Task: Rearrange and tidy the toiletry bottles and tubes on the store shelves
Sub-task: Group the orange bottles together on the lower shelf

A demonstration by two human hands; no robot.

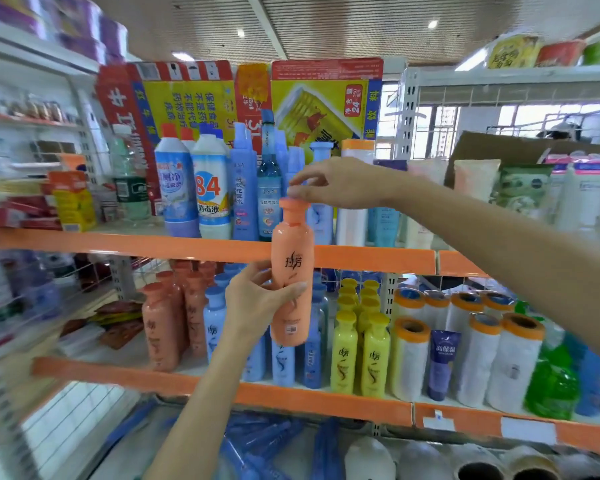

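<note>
Far left, upper shelf (pixel 125 242): red and yellow small boxes (pixel 70 199), blurred; a clear water bottle (pixel 129 174) behind them. Next along, two white cleaner bottles (pixel 194 188) with red and blue caps, one marked "84". Beside these, tall blue bottles (pixel 253 178) standing upright in front of flattened red-and-yellow cartons (pixel 243 98).

Lower shelf (pixel 222 389), left part: a row of orange bottles (pixel 168 323) upright, then pale blue bottles (pixel 215 323) just beside them.

Centre: my left hand (pixel 257 301) grips the orange shampoo bottle (pixel 292 268) around its lower body, thumb across the front, fingers behind. Bottle is upright, held in the air in front of the orange edge of the upper shelf, clear of both shelf boards. My right hand (pixel 340 183) comes in from the right; its fingertips (pixel 297 192) pinch the bottle's cap from above.

Right of centre, lower shelf: yellow bottles (pixel 359 348) in rows, then white rolls with orange rims (pixel 482 341), a purple tube (pixel 442 365) standing among them, and a green bottle (pixel 553 382) at the far end. Upper shelf, right: white and green tubes (pixel 520 192), upright, somewhat blurred.
</note>
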